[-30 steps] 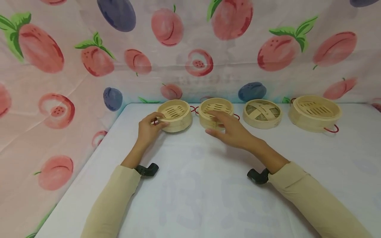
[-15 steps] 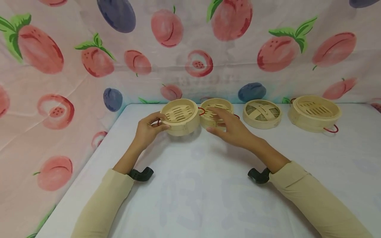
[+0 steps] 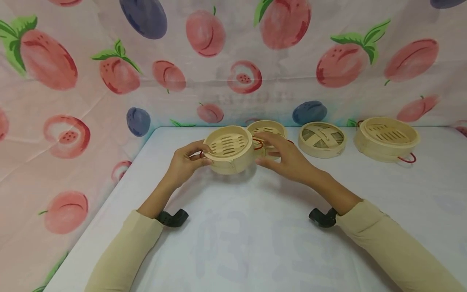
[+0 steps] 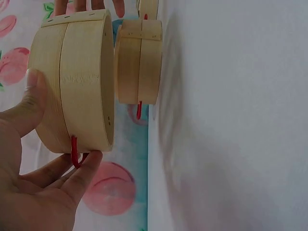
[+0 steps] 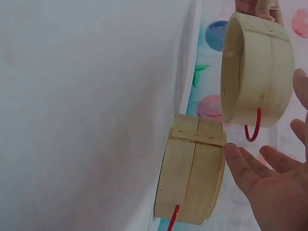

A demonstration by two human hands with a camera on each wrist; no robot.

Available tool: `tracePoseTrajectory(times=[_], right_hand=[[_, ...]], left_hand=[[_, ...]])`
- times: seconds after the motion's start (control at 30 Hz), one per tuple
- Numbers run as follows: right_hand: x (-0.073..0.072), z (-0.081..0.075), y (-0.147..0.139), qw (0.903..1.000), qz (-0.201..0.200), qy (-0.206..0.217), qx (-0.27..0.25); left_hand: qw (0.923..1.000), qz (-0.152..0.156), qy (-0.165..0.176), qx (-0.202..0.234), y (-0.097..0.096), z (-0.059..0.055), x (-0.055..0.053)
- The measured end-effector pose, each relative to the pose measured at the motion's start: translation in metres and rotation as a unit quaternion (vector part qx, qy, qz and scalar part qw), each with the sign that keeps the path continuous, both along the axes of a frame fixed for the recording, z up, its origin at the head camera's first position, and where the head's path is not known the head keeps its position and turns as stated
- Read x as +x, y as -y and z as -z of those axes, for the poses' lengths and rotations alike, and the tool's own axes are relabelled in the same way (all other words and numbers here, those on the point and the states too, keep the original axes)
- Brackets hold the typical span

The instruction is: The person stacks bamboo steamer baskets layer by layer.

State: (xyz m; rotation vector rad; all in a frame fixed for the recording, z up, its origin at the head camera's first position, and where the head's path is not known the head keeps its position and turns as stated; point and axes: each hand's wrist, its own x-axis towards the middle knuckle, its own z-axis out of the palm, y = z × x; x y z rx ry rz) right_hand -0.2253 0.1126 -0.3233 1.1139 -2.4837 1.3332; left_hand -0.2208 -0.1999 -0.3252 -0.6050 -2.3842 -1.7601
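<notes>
My left hand (image 3: 184, 162) holds a small round bamboo steamer basket (image 3: 233, 165) by its left side, thumb on the wall and fingers by a red loop handle (image 4: 74, 150). The basket is raised off the table, slatted floor facing up, with a shadow below. Behind it, partly hidden, a second small steamer basket (image 5: 190, 166) stands on the table. My right hand (image 3: 288, 160) is beside that second basket, fingers spread and holding nothing. In the right wrist view its fingertips (image 5: 231, 151) are right at the second basket's edge, below the raised one.
To the right stand a woven bamboo steamer lid (image 3: 322, 142) and a larger steamer basket (image 3: 381, 150) with red loops. A fruit-print cloth (image 3: 281, 81) hangs behind and at the left of the white-covered table (image 3: 233, 243). Black wrist devices (image 3: 176, 218) sit at both cuffs.
My left hand has lifted the left basket off the table and carried it right and closer, so that it now overlaps the second basket. My right hand has barely moved.
</notes>
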Motion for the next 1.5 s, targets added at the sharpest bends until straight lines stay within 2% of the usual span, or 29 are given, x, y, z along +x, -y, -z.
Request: tracePoseTrajectory(times=[0.27,0.73,0.93,1.2,1.5], right_hand=[[0.006,0.008,0.002,0.9994,-0.028,0.014,-0.017],[0.018,0.0,-0.011,0.9999,0.009,0.003,-0.004],[0.026,-0.002,-0.021,0.9993,0.02,0.027,0.014],[0.038,0.0,-0.034,0.999,0.007,0.039,0.018],[0.05,0.003,-0.041,0.9973,0.01,0.071,0.015]], left_hand=[[0.9997,0.02,0.015,-0.001,-0.008,0.002,0.005],[0.9976,0.065,0.023,0.003,-0.02,0.005,0.017],[0.9961,0.087,0.007,-0.001,-0.028,0.013,0.021],[0.9943,0.105,0.01,-0.016,-0.039,0.016,0.029],[0.9916,0.129,0.012,-0.005,-0.046,0.022,0.032]])
